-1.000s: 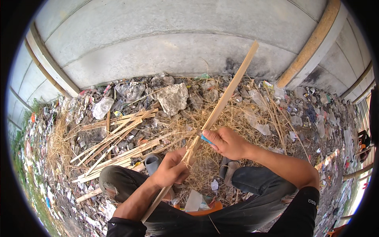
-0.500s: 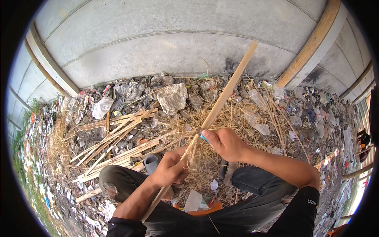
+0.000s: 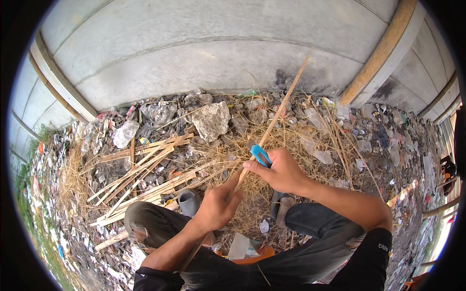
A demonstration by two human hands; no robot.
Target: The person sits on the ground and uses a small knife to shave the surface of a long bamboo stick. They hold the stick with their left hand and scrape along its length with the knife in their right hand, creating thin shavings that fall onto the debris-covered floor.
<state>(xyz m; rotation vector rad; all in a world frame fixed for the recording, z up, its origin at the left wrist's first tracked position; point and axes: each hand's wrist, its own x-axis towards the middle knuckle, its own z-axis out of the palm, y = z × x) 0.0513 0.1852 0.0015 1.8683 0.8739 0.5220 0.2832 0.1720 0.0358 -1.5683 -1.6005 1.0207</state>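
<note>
Strip of pale wood (image 3: 275,119) slants up from the clasping left hand (image 3: 218,206), the right hand (image 3: 281,172) clamps a blue cutter (image 3: 256,151) at it, and shaving looks partway, how much remains unclear, while separate strips (image 3: 156,192) lie leftward.

1. Dark, littered ground (image 3: 381,170), strewn with plastic scraps and paper.
2. Pale wooden strips (image 3: 145,196) lie in a loose, crisscrossed pile on the left.
3. A rough, pale rock (image 3: 211,121) sits beyond them.
4. Dry straw (image 3: 302,140) spreads across the middle.
</note>
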